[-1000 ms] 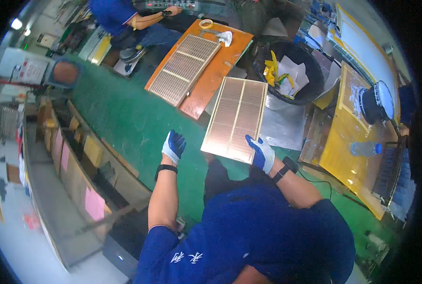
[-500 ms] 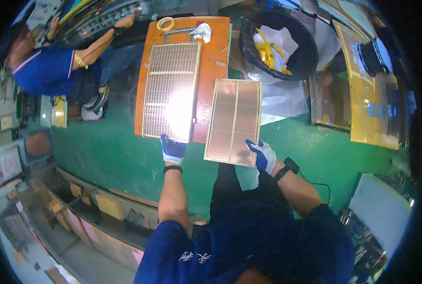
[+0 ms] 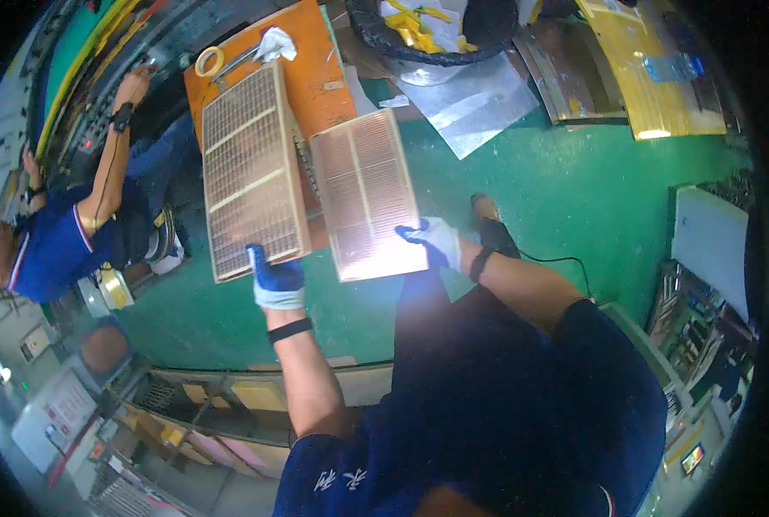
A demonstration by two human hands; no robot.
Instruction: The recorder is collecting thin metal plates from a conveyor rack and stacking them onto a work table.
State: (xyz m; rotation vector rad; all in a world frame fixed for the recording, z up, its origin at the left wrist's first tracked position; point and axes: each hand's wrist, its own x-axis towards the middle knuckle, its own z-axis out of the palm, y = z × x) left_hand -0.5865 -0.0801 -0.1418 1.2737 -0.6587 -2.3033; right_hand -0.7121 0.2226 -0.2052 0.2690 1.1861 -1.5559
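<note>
My left hand (image 3: 278, 280), in a blue-and-white work glove, is closed on the lower edge of a copper-coloured gridded panel (image 3: 248, 164), its thumb over the face. That panel tilts up from the orange work surface (image 3: 320, 52), its upper part over the surface. My right hand (image 3: 436, 241), gloved alike, grips a second, smaller copper-coloured gridded panel (image 3: 365, 194) by its lower right corner. This panel is held beside the first, to its right, and light glares off its lower end. The fingers behind both panels are hidden.
A tape roll (image 3: 200, 66) and a crumpled white tissue (image 3: 278, 45) lie on the orange surface. Beyond stands a black-lined bin (image 3: 363, 39) with yellow scraps, near a clear sheet (image 3: 475, 99) on the green floor. A co-worker (image 3: 74, 224) stands at the left; shelving (image 3: 255, 396) lies lower left.
The left panel has been lifted and tilted at its near end by my left hand. My view has turned right, and the second panel has swung its top leftward in my right hand.
</note>
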